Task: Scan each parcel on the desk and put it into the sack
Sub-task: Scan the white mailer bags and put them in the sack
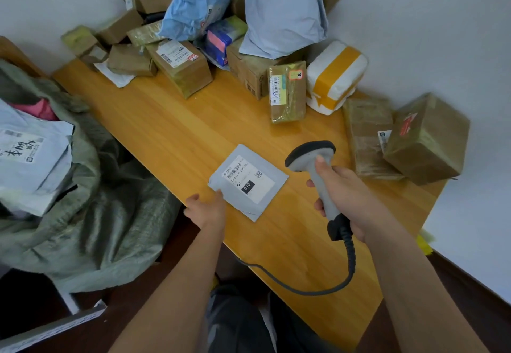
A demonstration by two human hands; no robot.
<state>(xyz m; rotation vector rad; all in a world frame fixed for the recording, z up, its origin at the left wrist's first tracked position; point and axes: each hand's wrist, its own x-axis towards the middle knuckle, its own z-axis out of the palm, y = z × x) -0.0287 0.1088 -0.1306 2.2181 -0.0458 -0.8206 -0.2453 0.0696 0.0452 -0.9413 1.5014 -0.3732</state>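
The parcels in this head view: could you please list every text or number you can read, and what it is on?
"010-010-136-551": label of the flat grey mailer.
"010": black patch on that label.
"10": handwritten orange sticker on the upright taped box.
Large handwritten characters: grey bag in the sack, not legible.
Other labels: too small or blurred.

Bare desk (171, 131) runs open from the flat grey mailer (249, 182) to the left edge by the sack (91, 214), while stacked parcels (193, 34) block the far edge and two boxes (401, 137) crowd the right edge.
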